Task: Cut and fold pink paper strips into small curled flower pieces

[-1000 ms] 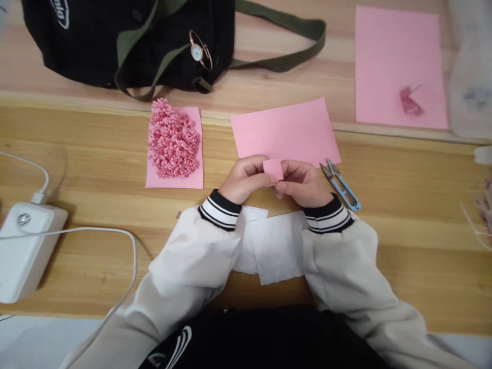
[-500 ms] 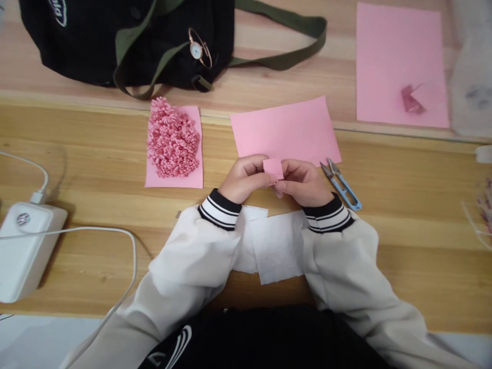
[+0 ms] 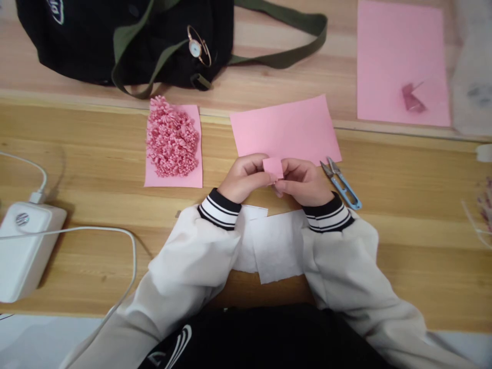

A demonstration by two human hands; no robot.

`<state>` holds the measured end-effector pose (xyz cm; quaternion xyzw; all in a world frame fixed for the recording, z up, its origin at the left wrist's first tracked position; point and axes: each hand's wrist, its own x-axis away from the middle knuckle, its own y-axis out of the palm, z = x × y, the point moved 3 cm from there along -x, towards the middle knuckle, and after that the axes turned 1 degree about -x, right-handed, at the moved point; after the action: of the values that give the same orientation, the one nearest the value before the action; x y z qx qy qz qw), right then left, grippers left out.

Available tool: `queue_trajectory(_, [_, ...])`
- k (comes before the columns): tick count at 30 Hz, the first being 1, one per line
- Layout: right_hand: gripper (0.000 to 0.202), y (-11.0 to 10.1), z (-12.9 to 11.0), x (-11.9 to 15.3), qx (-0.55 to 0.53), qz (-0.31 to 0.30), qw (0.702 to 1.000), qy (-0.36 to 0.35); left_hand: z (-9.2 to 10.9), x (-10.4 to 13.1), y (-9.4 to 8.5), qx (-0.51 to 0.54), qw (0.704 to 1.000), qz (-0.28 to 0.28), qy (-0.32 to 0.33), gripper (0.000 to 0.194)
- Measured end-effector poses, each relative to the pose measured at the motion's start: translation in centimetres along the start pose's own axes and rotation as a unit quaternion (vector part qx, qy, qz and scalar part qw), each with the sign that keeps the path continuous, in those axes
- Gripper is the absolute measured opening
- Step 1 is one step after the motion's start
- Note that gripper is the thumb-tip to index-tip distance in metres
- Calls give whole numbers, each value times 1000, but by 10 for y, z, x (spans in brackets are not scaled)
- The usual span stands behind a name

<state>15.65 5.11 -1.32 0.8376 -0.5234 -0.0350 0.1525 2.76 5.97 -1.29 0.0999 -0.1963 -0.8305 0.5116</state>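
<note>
A small pink piece of paper (image 3: 273,167) is held between my two hands, above the table's middle. My left hand (image 3: 246,175) pinches its left side, and my right hand (image 3: 303,180) grips its lower right edge; the fingertips behind it are partly hidden. Just beyond my hands lies a larger pink sheet (image 3: 286,128). Blue thread snips (image 3: 341,183) rest by my right hand, blades apart and pointing away. White paper pieces (image 3: 279,246) lie below my hands, partly under the sleeves.
To the left, a heap of pink stamens (image 3: 172,138) sits on pink paper. A white power bank (image 3: 33,246) with a cable stands at far left. At the back are a black bag (image 3: 126,46) with a watch (image 3: 195,48) on it, and another pink sheet (image 3: 400,56).
Almost nothing differs. Both hands keep the same hold on the small pink paper, and the camera view has shifted very slightly.
</note>
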Motion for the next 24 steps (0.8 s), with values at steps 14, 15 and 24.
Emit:
queue_trajectory(14, [23, -1, 1, 1, -24, -6, 1000, -3, 3, 0, 2, 12, 1000, -14, 11, 9])
queue_trajectory(15, [23, -1, 1, 1, -26, -6, 1000, -4, 3, 0, 2, 12, 1000, -14, 12, 9])
queue_trajectory(24, [25, -2, 1, 0, -26, -3, 1000, 2, 2, 0, 1, 3, 1000, -2, 3, 11])
